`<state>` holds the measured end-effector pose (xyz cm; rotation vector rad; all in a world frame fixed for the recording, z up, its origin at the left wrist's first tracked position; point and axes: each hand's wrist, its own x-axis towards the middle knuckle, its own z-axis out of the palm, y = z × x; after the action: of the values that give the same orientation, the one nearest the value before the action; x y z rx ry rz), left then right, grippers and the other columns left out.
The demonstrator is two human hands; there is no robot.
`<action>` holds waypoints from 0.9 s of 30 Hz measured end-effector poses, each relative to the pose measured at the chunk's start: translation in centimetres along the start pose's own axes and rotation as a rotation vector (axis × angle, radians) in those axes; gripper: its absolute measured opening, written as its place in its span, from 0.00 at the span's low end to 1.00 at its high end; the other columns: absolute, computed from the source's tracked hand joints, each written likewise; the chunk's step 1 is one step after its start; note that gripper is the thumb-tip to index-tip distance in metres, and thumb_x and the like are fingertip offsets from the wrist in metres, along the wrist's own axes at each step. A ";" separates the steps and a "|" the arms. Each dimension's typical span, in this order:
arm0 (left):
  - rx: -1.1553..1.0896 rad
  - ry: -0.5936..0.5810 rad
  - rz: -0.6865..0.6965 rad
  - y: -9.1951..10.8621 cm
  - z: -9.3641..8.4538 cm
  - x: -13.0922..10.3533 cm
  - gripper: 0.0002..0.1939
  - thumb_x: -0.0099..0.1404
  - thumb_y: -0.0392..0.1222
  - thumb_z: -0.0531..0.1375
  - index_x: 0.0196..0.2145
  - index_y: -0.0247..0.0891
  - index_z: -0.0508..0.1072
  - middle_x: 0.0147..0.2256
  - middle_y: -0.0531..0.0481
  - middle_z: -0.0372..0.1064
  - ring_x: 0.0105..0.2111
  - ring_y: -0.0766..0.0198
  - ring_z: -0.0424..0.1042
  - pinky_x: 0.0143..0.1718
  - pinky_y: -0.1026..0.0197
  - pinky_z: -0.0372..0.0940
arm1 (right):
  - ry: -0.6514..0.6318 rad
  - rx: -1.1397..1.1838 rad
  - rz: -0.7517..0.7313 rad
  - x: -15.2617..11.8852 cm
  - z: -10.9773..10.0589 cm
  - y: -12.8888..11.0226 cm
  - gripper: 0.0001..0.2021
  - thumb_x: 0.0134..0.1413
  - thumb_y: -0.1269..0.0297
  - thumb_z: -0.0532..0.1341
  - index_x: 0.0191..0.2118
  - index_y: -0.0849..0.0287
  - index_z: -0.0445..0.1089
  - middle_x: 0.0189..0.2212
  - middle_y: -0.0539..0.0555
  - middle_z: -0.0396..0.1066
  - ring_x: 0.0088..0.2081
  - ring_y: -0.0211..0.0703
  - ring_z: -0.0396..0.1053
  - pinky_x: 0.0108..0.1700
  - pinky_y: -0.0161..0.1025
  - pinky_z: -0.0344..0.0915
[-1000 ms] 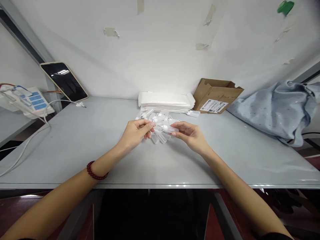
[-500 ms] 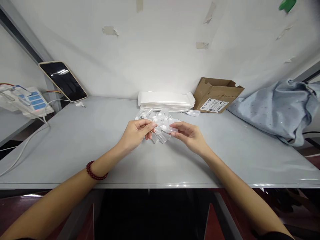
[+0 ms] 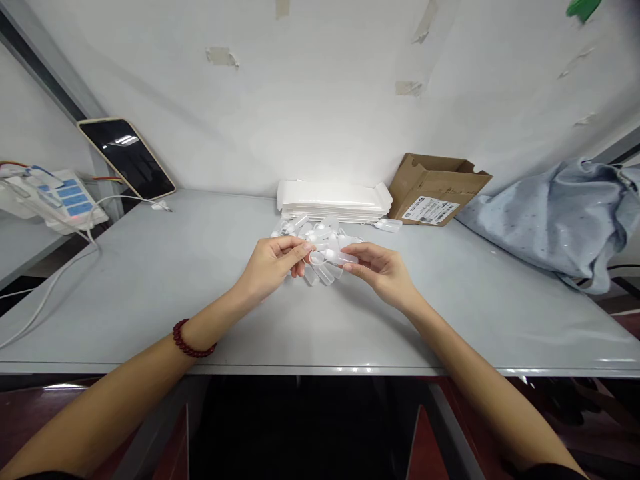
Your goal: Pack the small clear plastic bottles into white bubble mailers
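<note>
Between both hands, a small translucent plastic bottle (image 3: pixel 345 258) with a white cap lies nearly level, its cap pointing left. My right hand (image 3: pixel 383 270) grips its body between thumb and fingers. From the cap a thin white loop (image 3: pixel 315 259) reaches to my left hand (image 3: pixel 275 263), whose thumb and forefinger are pinched together at it. The exact contact under the left thumb is hidden. Behind and beneath the hands lies a loose pile of similar small bottles (image 3: pixel 325 273), partly covered by the fingers.
A stack of flat white packets (image 3: pixel 333 195) stands at the back wall behind the pile. To its right are another small bottle (image 3: pixel 389 225), a brown cardboard box (image 3: pixel 440 183) and a light blue bag (image 3: pixel 545 220). A phone (image 3: pixel 127 157) leans at left, near a power strip (image 3: pixel 70 200) and white cable.
The view has shifted slightly. Both hands keep nearly the same place and the same hold on the bottle and its loop.
</note>
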<state>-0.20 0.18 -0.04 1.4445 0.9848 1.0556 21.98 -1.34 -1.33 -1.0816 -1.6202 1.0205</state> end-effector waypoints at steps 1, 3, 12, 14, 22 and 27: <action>0.003 0.001 -0.001 0.0 0.0 0.0 0.13 0.62 0.47 0.62 0.25 0.36 0.74 0.18 0.54 0.65 0.21 0.69 0.64 0.26 0.65 0.60 | 0.000 0.000 0.001 0.0 0.0 0.0 0.14 0.48 0.57 0.68 0.40 0.57 0.75 0.37 0.54 0.75 0.37 0.44 0.72 0.44 0.48 0.70; 0.010 0.002 -0.001 0.0 0.0 0.0 0.13 0.62 0.48 0.62 0.25 0.36 0.74 0.18 0.54 0.65 0.21 0.69 0.64 0.26 0.65 0.60 | 0.002 -0.005 0.002 0.0 0.0 0.0 0.14 0.48 0.57 0.68 0.40 0.57 0.74 0.37 0.54 0.75 0.37 0.44 0.71 0.44 0.48 0.70; 0.124 0.029 0.015 0.4 0.2 -0.2 0.13 0.62 0.48 0.61 0.26 0.36 0.74 0.18 0.54 0.64 0.21 0.68 0.64 0.25 0.65 0.59 | 0.030 -0.039 -0.010 -0.1 0.2 0.1 0.12 0.49 0.58 0.67 0.40 0.57 0.74 0.38 0.55 0.75 0.37 0.44 0.71 0.43 0.47 0.70; 0.164 0.026 0.024 0.4 0.3 -0.3 0.13 0.63 0.48 0.60 0.26 0.36 0.74 0.18 0.54 0.64 0.21 0.68 0.64 0.24 0.65 0.59 | 0.031 -0.047 -0.020 -0.1 0.2 0.1 0.12 0.50 0.59 0.67 0.40 0.58 0.74 0.38 0.55 0.75 0.37 0.44 0.71 0.43 0.46 0.70; 0.245 0.038 0.074 0.3 0.3 -0.3 0.11 0.62 0.46 0.61 0.26 0.37 0.74 0.17 0.55 0.65 0.20 0.68 0.64 0.24 0.65 0.59 | 0.041 -0.240 -0.145 -0.2 0.0 -0.5 0.09 0.54 0.61 0.64 0.40 0.56 0.75 0.39 0.55 0.76 0.38 0.45 0.72 0.40 0.44 0.70; 0.279 0.034 0.098 0.3 0.3 -0.3 0.11 0.61 0.45 0.61 0.25 0.37 0.74 0.18 0.55 0.65 0.20 0.68 0.65 0.24 0.65 0.61 | 0.047 -0.337 -0.252 -0.2 0.1 -0.6 0.08 0.57 0.62 0.62 0.41 0.55 0.75 0.38 0.55 0.76 0.37 0.44 0.72 0.38 0.42 0.70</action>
<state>0.05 -0.22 0.18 1.7208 1.1292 1.0469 21.83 -1.75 -0.81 -1.0738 -1.8773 0.5651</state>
